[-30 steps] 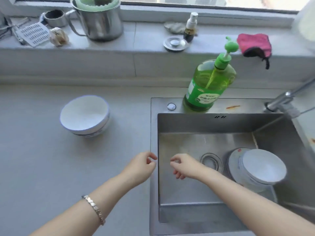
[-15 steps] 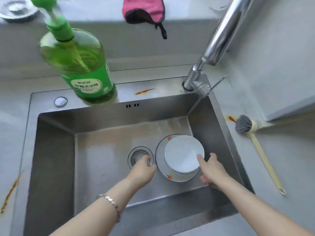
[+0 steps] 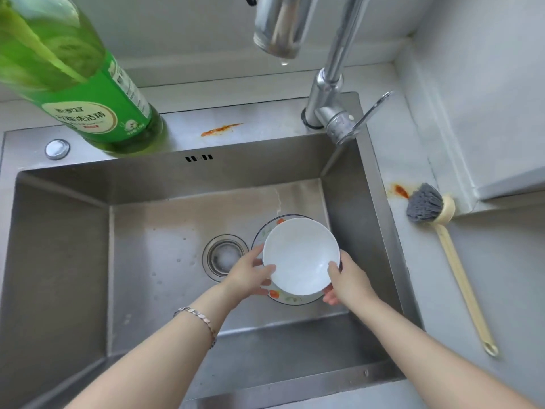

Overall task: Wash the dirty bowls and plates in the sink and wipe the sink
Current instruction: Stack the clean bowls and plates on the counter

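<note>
Two hands, left hand and right hand, grip round glossy white bowl over patterned plate; brushed steel sink.

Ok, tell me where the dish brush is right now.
In the head view, the dish brush lies on the countertop right of the sink, with its bristle head beside an orange stain and its handle running toward the near edge.

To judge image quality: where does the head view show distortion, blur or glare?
Head view: wide-angle distortion tilts and swells the green plastic detergent bottle; the close chrome faucet spout looks soft; daylight is even, with mild sheen on the steel sink floor; the white round bowl is sharp.
</note>
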Available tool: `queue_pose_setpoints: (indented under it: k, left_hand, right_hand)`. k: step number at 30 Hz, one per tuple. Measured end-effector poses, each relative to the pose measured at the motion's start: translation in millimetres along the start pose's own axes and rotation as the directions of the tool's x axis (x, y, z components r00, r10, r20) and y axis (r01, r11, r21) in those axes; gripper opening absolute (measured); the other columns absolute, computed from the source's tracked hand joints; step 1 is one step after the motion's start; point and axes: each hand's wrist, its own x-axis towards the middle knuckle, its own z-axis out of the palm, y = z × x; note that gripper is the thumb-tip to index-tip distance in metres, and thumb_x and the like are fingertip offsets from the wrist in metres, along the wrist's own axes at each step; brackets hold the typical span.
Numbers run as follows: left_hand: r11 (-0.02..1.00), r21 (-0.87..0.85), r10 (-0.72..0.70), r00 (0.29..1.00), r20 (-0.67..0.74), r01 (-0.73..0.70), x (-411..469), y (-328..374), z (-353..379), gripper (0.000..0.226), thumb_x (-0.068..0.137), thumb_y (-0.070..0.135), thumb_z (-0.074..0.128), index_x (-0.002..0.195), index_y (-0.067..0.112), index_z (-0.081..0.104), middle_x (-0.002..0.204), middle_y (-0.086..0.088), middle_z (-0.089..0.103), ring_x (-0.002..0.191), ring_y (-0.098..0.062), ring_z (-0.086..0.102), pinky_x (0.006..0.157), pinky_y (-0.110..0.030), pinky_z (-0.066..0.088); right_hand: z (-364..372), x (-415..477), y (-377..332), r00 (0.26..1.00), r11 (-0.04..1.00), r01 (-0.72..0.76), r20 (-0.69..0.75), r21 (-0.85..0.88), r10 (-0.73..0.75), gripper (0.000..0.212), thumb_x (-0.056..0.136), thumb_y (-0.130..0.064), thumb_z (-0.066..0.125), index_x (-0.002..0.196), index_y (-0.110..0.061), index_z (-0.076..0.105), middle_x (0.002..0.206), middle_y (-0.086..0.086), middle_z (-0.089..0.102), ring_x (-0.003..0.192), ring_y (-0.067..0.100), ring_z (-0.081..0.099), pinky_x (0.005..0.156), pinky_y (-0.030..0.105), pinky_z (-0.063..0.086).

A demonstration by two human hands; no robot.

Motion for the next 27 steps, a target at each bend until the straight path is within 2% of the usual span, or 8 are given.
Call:
queue_pose_setpoints:
  k: [3,8,12,17,20,22,24,27]
  left_hand:
    - [0.999,0.052,0.0,0.996,-0.088,0.005,3.6,3.6,5.2,0.053,0.091,0.007,0.051,0.14,0.024,0.039,0.112,-0.008,0.051,0.083,-0.023,0.057,0.052,-0.023,0.054]
    - [0.999,0.05,-0.001,0.985,-0.173,0.01,5.0,4.1,14.9,0.056,0.088,-0.003,0.043,0.139,0.02,0.041,0.107,-0.014,0.052,0.088,-0.028,0.053,0.047,-0.025,0.055]
    - [0.988,0.149,0.076,0.967,-0.243,-0.041,6.8,1.9,21.6,0.056,0.083,-0.002,0.045,0.135,0.019,0.046,0.087,-0.015,0.056,0.074,-0.027,0.054,0.072,-0.042,0.056]
    - [0.992,0.12,0.073,0.96,-0.271,-0.041,2.6,-3.0,17.1,0.05,0.082,0.008,0.054,0.128,0.028,0.05,0.1,-0.005,0.06,0.081,-0.023,0.06,0.069,-0.028,0.053]
    - [0.999,0.023,0.026,0.98,-0.197,-0.022,3.6,-3.3,7.8,0.046,0.083,0.008,0.058,0.115,0.04,0.047,0.118,-0.011,0.056,0.107,-0.022,0.056,0.08,-0.034,0.054]
    - [0.997,-0.072,-0.022,0.998,-0.054,0.018,6.3,-0.1,2.5,0.06,0.084,0.002,0.055,0.128,0.041,0.042,0.124,-0.014,0.054,0.117,-0.03,0.053,0.071,-0.036,0.058]
    - [0.991,-0.12,-0.056,0.996,0.065,0.063,11.6,3.9,-0.5,0.073,0.083,-0.005,0.05,0.134,0.045,0.036,0.12,-0.014,0.057,0.107,-0.04,0.06,0.071,-0.046,0.058]
    - [0.991,-0.114,-0.063,0.993,0.097,0.074,17.3,7.4,-1.0,0.08,0.079,-0.012,0.044,0.135,0.045,0.037,0.119,-0.016,0.054,0.094,-0.046,0.064,0.077,-0.056,0.055]
  right_hand:
    - [-3.4,-1.5,4.9,1.0,1.0,0.023,-0.012,-0.003,-0.023,0.031,0.097,-0.023,0.034,0.126,-0.024,0.046,0.086,0.001,0.057,0.064,0.024,0.062,0.061,0.034,0.058]
    - [-4.5,3.0,5.1,0.999,0.992,0.045,0.007,0.118,-0.047,0.037,0.093,-0.008,0.035,0.127,-0.014,0.05,0.105,0.006,0.057,0.076,0.026,0.066,0.067,0.035,0.059]
    - [-6.6,7.4,10.0,1.0,0.985,0.024,0.009,0.172,-0.026,0.036,0.091,-0.002,0.036,0.122,-0.008,0.054,0.111,0.01,0.059,0.089,0.028,0.063,0.07,0.041,0.059]
    - [-5.9,11.8,10.3,0.997,0.964,-0.051,0.064,0.259,0.035,0.036,0.094,-0.001,0.038,0.127,-0.012,0.049,0.112,0.008,0.054,0.1,0.029,0.056,0.064,0.035,0.057]
    - [-3.2,16.4,7.4,0.99,0.963,-0.101,0.117,0.249,0.074,0.044,0.092,-0.004,0.041,0.133,-0.019,0.041,0.113,0.006,0.053,0.091,0.028,0.059,0.059,0.031,0.055]
    - [-2.5,19.9,6.0,0.982,0.96,-0.138,0.162,0.245,0.1,0.046,0.09,-0.004,0.041,0.133,-0.02,0.04,0.118,0.007,0.056,0.089,0.03,0.062,0.06,0.033,0.056]
    - [-4.2,22.3,5.5,0.967,0.96,-0.167,0.228,0.225,0.115,0.047,0.089,-0.003,0.037,0.132,-0.024,0.039,0.121,0.007,0.056,0.091,0.03,0.063,0.063,0.036,0.057]
    - [-4.2,24.0,7.8,0.955,0.947,-0.163,0.286,0.278,0.08,0.054,0.088,0.001,0.032,0.134,-0.028,0.037,0.128,0.005,0.052,0.1,0.031,0.06,0.064,0.038,0.058]
